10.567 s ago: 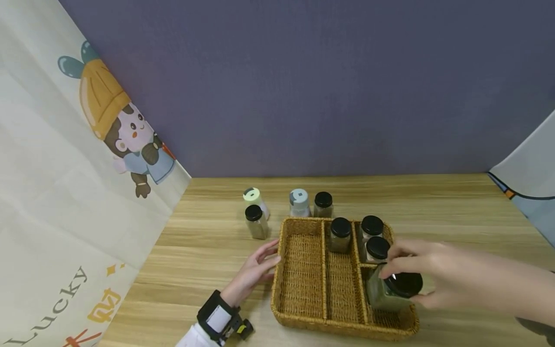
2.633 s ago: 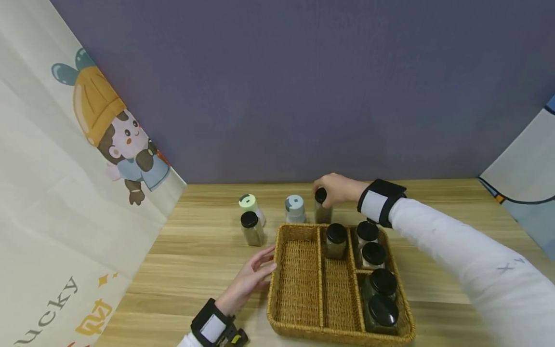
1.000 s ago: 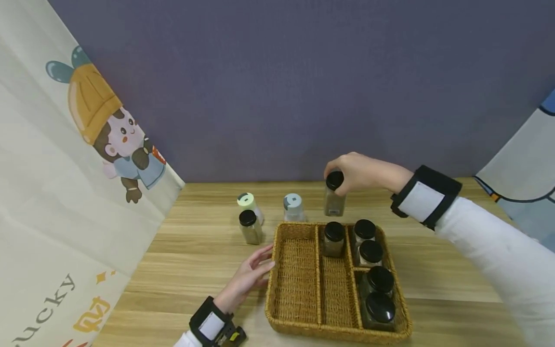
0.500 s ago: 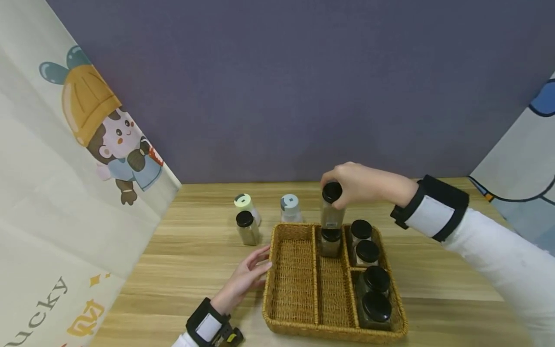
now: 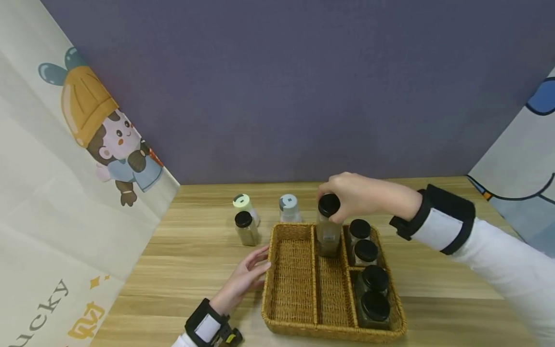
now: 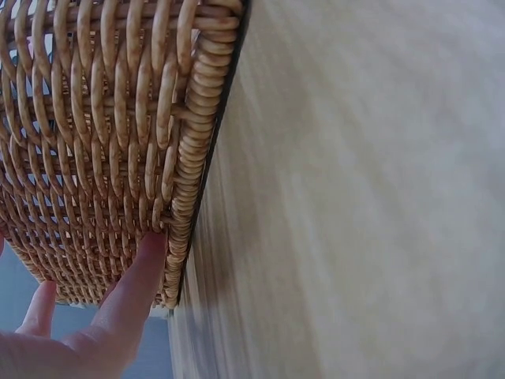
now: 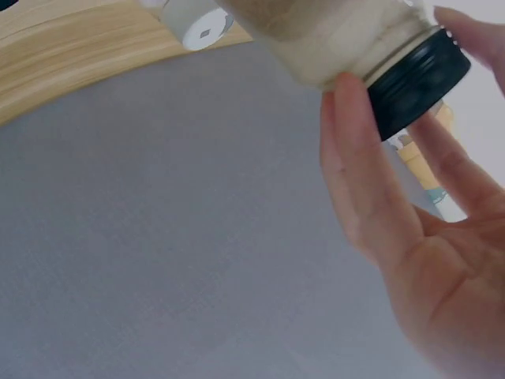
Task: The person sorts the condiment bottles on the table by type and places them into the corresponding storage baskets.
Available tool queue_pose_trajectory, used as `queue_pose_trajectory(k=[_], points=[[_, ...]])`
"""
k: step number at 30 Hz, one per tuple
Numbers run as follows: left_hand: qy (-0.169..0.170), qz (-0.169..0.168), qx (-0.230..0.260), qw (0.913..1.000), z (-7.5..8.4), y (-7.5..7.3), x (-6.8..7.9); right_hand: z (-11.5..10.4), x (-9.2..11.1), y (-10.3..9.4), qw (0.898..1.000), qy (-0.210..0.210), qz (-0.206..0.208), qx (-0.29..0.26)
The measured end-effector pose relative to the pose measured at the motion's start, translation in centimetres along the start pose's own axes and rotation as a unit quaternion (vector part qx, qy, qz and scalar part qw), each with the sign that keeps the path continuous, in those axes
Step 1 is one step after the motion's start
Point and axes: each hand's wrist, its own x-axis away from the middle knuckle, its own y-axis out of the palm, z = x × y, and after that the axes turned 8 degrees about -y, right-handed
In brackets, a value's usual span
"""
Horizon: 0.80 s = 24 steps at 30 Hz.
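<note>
In the head view, my right hand (image 5: 353,195) grips a spice jar (image 5: 328,226) around its black lid, upright at the back of the basket's middle compartment. It overlaps the jar that stood there, which is mostly hidden. The right wrist view shows fingers and thumb around the black lid (image 7: 418,83) and neck, with pale powder inside the glass. My left hand (image 5: 243,278) rests extended fingers against the left side of the divided wicker basket (image 5: 265,299). Seen from the left wrist, a fingertip (image 6: 150,249) touches the weave low on the wall.
The basket's right compartments hold two smaller black-lidded jars (image 5: 365,251) at the back and two larger ones (image 5: 375,307) in front. Behind and left on the wooden table (image 5: 204,231) stand a blue-white-capped shaker (image 5: 289,208), a green-capped one (image 5: 243,202) and a black-lidded jar (image 5: 247,229).
My right hand took the jar from the table behind the basket, lifted it and lowered it over the middle compartment. Earlier it handled a large jar at front right. The left hand stays at the basket.
</note>
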Motion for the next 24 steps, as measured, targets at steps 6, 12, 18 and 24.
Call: queue_pose_trajectory(k=[6,12,18,24], points=[[-0.008,-0.003,-0.002,1.0000,0.1,-0.3,0.7,-1.4,0.2,1.1,1.000,0.000,0.002,-0.021],[-0.011,-0.005,-0.008,0.9999,0.0,-0.5,1.2,-2.3,0.5,1.9,1.000,-0.001,-0.003,-0.024],[-0.004,-0.021,0.004,0.9998,-0.2,-0.6,1.4,-2.9,0.8,2.5,1.000,0.003,-0.002,-0.021],[-0.001,-0.031,0.002,0.9995,-0.4,-0.8,1.5,-3.3,1.1,3.3,1.000,0.008,-0.001,-0.029]])
